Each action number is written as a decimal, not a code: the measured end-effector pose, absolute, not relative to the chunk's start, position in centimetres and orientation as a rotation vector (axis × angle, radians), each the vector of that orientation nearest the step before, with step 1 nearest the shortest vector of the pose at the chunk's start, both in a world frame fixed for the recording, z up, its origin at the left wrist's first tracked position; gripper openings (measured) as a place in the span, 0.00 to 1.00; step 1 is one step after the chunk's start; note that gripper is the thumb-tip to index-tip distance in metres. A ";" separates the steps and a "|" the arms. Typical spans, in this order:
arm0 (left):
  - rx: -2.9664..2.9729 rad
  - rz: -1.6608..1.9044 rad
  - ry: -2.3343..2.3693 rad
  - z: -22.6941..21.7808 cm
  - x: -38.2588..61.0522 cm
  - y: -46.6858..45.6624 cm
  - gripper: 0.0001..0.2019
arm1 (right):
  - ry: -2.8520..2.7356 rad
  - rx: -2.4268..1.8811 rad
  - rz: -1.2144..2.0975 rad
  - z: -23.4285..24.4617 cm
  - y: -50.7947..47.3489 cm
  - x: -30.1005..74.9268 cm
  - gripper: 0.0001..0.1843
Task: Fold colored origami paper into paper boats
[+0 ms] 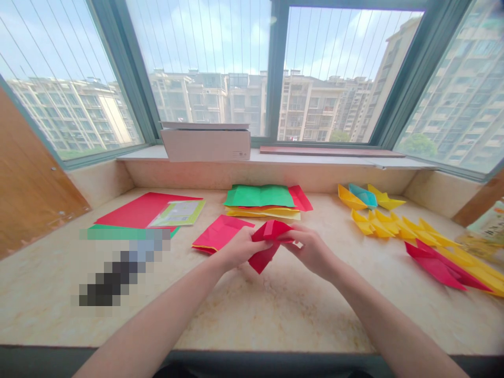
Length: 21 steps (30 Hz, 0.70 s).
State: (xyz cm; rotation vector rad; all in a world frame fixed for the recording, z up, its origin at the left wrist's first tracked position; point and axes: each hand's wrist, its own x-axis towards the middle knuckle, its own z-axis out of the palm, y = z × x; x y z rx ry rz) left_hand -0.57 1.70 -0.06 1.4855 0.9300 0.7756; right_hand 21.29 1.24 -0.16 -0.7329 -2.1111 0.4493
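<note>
Both hands hold a partly folded red paper above the middle of the counter, its lower corner pointing down. My left hand pinches its left side, and my right hand grips the right side with thumb and fingers. Some fingertips are hidden behind the paper. Just left of it lies a folded red sheet with a yellow edge showing beneath. Behind the hands is a stack of creased paper, with a green sheet on top and red and yellow ones under it.
At the right are yellow paper boats, a blue boat and a red boat. Flat red paper with a yellow-green packet lies at left, near a blurred-out object. A white box stands on the sill.
</note>
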 end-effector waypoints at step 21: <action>1.331 0.768 0.893 0.3 -0.6 1.4 0.21 | -2.201 -0.790 0.277 -0.6 1.4 21.9 0.20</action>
